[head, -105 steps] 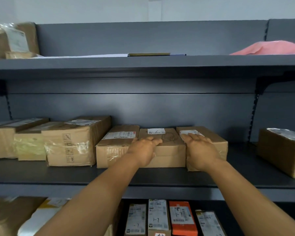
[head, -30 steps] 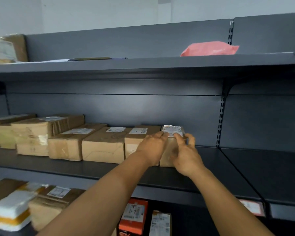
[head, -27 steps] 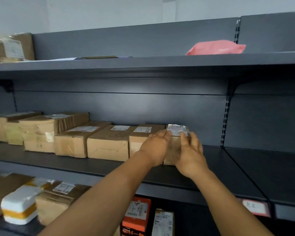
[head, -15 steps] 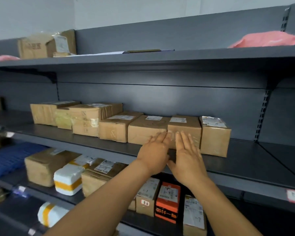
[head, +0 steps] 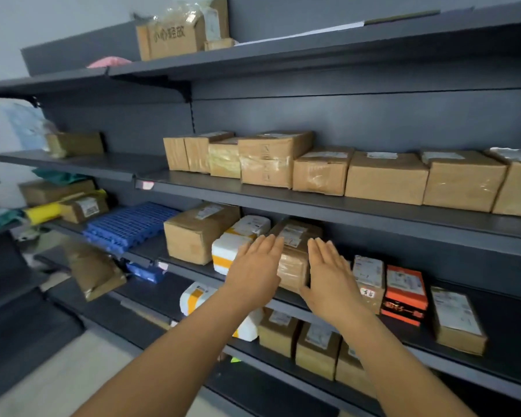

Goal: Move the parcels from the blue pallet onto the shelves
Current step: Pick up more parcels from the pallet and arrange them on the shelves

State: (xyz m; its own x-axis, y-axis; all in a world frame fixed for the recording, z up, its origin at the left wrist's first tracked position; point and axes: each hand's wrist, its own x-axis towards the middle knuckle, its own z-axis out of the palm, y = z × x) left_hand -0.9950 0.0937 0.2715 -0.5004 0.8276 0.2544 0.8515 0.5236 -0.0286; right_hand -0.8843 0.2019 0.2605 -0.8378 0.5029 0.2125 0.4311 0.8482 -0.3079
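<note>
Item: row of brown taped cardboard parcels (head: 385,177), resting on the dark grey metal middle shelf (head: 328,206), long axes running front to back.

Our left hand (head: 257,266) and right hand (head: 328,273): fingers straight, released, grasping nothing, held in front of the lower shelf.

Relation: that row lies above and right of our fingers, nearer our right hand. Blue pallet source: not identifiable.
</note>
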